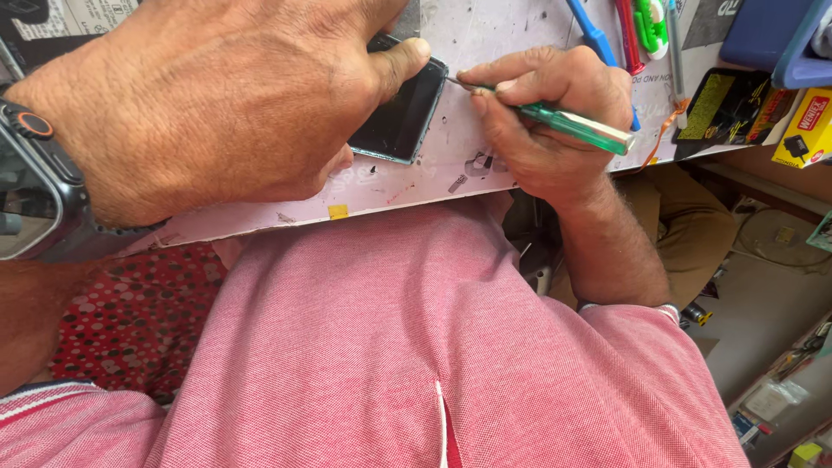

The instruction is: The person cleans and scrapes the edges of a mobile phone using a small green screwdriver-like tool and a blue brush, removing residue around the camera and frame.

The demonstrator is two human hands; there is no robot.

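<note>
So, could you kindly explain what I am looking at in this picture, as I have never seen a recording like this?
There is one picture, taken by a camera worn on the person's head, looking down past a pink shirt at both hands. The left hand, with a watch on its wrist, presses a dark phone flat on a white work board. The right hand holds a green-handled screwdriver, its metal tip at the phone's right edge. Further back on the board lie blue, red and green tools. A yellow box sits at the right.
</note>
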